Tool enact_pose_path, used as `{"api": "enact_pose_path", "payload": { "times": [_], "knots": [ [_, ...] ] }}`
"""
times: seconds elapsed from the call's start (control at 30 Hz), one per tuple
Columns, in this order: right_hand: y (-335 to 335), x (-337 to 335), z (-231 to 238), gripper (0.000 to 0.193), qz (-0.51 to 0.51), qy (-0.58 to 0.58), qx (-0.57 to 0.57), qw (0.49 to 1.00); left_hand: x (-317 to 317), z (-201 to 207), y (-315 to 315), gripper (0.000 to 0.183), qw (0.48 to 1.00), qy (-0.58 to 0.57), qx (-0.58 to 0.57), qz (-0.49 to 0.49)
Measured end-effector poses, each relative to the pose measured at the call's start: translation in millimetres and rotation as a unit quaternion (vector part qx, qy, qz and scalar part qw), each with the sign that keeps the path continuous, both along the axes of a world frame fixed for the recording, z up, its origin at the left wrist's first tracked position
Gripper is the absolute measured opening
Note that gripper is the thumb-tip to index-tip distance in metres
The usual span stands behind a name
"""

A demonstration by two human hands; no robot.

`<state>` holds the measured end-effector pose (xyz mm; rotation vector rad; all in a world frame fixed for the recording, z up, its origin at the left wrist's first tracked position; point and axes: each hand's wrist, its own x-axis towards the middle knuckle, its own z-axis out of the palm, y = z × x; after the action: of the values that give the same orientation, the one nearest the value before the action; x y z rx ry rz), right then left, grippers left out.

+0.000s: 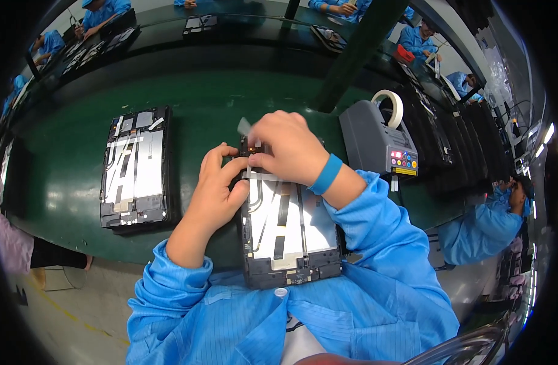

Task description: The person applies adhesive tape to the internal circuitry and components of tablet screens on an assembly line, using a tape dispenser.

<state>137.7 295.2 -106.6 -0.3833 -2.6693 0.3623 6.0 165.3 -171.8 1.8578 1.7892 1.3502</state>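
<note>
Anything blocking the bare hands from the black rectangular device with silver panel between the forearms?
Nothing visible: left hand and right hand are both at the far end of that device; exact contact is partly hidden.

Wide fisheye view, bright and clear through the middle. White tubes glow at the right edge of the frame. Glare bleaches the silver panel at lower centre to near white, and a soft pale reflection lies on the green bench at left. At upper centre, the right hand and a pale strip beside it show motion blur. Straight edges bow toward the rim; the corners fall to black. Workers along the top look small and soft.
</note>
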Motion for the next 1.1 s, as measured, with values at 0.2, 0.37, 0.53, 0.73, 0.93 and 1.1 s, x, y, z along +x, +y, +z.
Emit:
{"api": "enact_pose_path", "payload": {
  "times": [0.2, 0.37, 0.53, 0.73, 0.93, 1.1],
  "knots": [
    [6, 8, -8, 0.016, -0.088, -0.009, -0.120, 0.989, -1, -3, 0, 0.032, 1.000, -0.004, 0.005, 0.003],
    [6, 7, -9, 0.016, -0.016, 0.018, -0.272, 0.962, -1, -2, -2, 0.031, 1.000, -0.022, 0.001, 0.004],
    [12, 7, -1, 0.019, -0.062, 0.014, -0.447, 0.892, 0, 2, -3, 0.030, 0.999, -0.038, -0.012, 0.007],
    [13, -6, -2, 0.025, -0.156, -0.105, -0.223, 0.956, 1, 2, -2, 0.030, 0.999, -0.037, -0.013, 0.011],
    [8, -11, 1, 0.025, -0.198, -0.132, -0.202, 0.950, 1, 3, -2, 0.030, 0.999, -0.042, -0.018, 0.014],
    [5, -10, 3, 0.023, -0.201, -0.138, -0.189, 0.951, 1, 3, -2, 0.031, 0.999, -0.044, -0.020, 0.009]
  ]
}}
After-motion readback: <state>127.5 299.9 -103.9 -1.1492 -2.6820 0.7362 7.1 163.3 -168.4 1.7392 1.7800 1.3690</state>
